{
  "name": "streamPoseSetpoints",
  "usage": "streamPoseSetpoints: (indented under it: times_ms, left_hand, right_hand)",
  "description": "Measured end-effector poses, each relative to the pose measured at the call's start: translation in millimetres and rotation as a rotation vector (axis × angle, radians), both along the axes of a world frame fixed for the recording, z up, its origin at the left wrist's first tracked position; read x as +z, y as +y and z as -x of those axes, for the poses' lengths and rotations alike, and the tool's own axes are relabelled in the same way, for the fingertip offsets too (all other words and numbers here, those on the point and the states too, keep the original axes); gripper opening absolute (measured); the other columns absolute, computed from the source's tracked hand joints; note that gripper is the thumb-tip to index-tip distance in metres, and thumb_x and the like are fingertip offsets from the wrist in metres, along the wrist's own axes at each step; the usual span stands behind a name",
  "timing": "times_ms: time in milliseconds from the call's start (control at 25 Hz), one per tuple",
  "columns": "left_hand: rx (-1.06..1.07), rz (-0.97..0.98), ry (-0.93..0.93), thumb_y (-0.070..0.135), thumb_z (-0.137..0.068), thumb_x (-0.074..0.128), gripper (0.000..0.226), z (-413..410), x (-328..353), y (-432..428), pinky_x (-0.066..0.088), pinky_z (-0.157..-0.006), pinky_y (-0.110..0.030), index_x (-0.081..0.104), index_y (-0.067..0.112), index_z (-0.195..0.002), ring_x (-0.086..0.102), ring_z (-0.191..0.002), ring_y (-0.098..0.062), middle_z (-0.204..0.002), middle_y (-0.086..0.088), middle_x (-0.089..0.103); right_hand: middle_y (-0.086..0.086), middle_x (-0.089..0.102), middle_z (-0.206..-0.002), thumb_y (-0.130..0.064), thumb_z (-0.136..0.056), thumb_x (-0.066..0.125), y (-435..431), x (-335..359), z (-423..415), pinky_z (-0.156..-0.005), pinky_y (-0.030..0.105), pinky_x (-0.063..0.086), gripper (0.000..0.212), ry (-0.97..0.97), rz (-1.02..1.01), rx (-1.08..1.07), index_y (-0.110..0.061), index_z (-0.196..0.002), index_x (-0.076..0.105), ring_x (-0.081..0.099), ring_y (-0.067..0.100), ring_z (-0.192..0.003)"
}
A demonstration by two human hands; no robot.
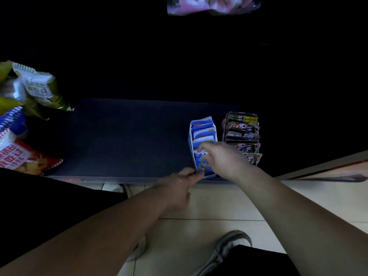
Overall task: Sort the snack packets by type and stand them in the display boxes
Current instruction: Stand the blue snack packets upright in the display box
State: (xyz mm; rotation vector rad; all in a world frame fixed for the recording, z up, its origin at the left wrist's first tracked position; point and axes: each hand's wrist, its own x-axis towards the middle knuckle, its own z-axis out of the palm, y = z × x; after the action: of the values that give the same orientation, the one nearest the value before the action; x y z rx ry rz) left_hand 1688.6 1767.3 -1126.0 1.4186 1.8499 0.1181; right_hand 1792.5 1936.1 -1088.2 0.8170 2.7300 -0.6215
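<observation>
A blue-and-white display box (190,136) stands near the front edge of a dark shelf (127,136), filled with several upright blue packets. My right hand (223,158) reaches into its front end and pinches a blue packet (203,163) there. My left hand (179,188) grips the box's front lower corner. Right beside it stands a second display box (226,124) holding several dark brown packets (244,128).
Large chip bags hang or lie at the left: green ones (37,90), a blue-striped one (12,124), a red one (23,158). A pink-patterned bag (213,5) shows at the top. Below the shelf is pale tiled floor (199,232) with my shoes (229,248).
</observation>
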Motion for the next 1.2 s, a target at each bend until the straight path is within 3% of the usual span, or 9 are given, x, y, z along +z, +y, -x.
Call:
streamPoseSetpoints:
  times_ms: [120, 240, 400, 520, 600, 720, 1000, 1080, 1200]
  left_hand:
    - [-0.019, -0.028, 0.008, 0.009, -0.087, 0.048, 0.084, -9, 0, 5, 0.046, -0.101, -0.034, 0.019, 0.047, -0.156, 0.050, -0.129, -0.019, -0.151, 0.025, 0.025]
    - [-0.034, 0.053, 0.037, 0.009, -0.086, 0.049, 0.090, -8, -6, 3, 0.047, -0.102, -0.036, 0.009, 0.052, -0.155, 0.051, -0.131, -0.020, -0.154, 0.024, 0.025]
    - [-0.005, 0.036, 0.233, 0.020, -0.092, 0.051, 0.074, -5, -1, 8, 0.045, -0.089, -0.035, 0.022, 0.052, -0.152, 0.051, -0.120, -0.025, -0.136, 0.006, 0.040]
    - [0.070, 0.023, 0.263, 0.026, -0.090, 0.055, 0.066, 0, -4, 5, 0.047, -0.087, -0.035, 0.031, 0.051, -0.146, 0.052, -0.121, -0.024, -0.140, 0.010, 0.041]
    - [0.181, 0.025, 0.206, 0.028, -0.088, 0.055, 0.061, 6, -8, 1, 0.048, -0.085, -0.033, 0.037, 0.050, -0.142, 0.056, -0.120, -0.022, -0.140, 0.011, 0.043]
    - [0.329, 0.023, 0.111, 0.029, -0.086, 0.055, 0.055, 12, -13, -5, 0.053, -0.090, -0.035, 0.043, 0.048, -0.136, 0.061, -0.116, -0.020, -0.135, 0.010, 0.049]
    - [0.415, 0.007, -0.105, 0.018, -0.088, 0.057, 0.057, 21, -19, -12, 0.047, -0.104, -0.032, 0.050, 0.041, -0.140, 0.056, -0.120, -0.015, -0.136, 0.009, 0.047]
    - [0.438, -0.027, -0.191, 0.015, -0.087, 0.058, 0.056, 23, -24, -12, 0.047, -0.106, -0.030, 0.056, 0.037, -0.138, 0.059, -0.114, -0.012, -0.139, 0.010, 0.047]
    - [0.569, -0.138, -0.209, 0.011, -0.087, 0.060, 0.043, 25, -20, -10, 0.052, -0.094, -0.026, 0.065, 0.029, -0.125, 0.064, -0.094, -0.012, -0.127, 0.005, 0.059]
  right_hand:
    - [-0.004, 0.058, -0.137, -0.024, -0.098, 0.059, -1, -4, -5, -0.091, 0.036, 0.046, 0.041, -0.073, -0.018, 0.053, -0.032, -0.137, 0.048, 0.052, 0.023, -0.124]
    - [-0.007, 0.056, -0.141, -0.022, -0.095, 0.063, 5, -8, -5, -0.092, 0.036, 0.046, 0.050, -0.101, -0.021, 0.065, -0.037, -0.140, 0.046, 0.053, 0.023, -0.126]
    - [-0.005, 0.066, -0.122, -0.041, -0.098, 0.060, 8, -8, -2, -0.079, 0.035, 0.047, 0.031, -0.047, -0.019, 0.006, -0.037, -0.128, 0.059, 0.060, 0.024, -0.111]
    - [-0.005, 0.065, -0.112, -0.055, -0.090, 0.066, 2, -6, 4, -0.071, 0.034, 0.043, 0.041, -0.039, 0.008, 0.028, -0.035, -0.125, 0.058, 0.061, 0.024, -0.104]
    - [-0.004, 0.062, -0.126, -0.047, -0.086, 0.074, -1, -8, 5, -0.082, 0.036, 0.051, 0.056, -0.072, 0.092, 0.026, -0.037, -0.136, 0.049, 0.060, 0.024, -0.113]
    - [-0.002, 0.053, -0.147, -0.025, -0.092, 0.068, -3, -11, 3, -0.094, 0.037, 0.051, 0.070, -0.086, 0.146, 0.006, -0.044, -0.151, 0.035, 0.056, 0.026, -0.126]
    - [-0.009, 0.062, -0.130, -0.029, -0.099, 0.058, 0, 2, 24, -0.088, 0.035, 0.049, 0.036, 0.017, -0.106, 0.131, -0.039, -0.133, 0.057, 0.058, 0.023, -0.118]
    - [-0.009, 0.061, -0.125, -0.024, -0.093, 0.064, -2, 4, 29, -0.088, 0.034, 0.048, 0.041, -0.005, -0.124, 0.173, -0.040, -0.130, 0.058, 0.058, 0.023, -0.116]
    - [-0.006, 0.060, -0.120, -0.024, -0.091, 0.068, -11, -9, 26, -0.088, 0.036, 0.048, 0.039, -0.039, -0.117, 0.205, -0.037, -0.127, 0.059, 0.056, 0.024, -0.116]
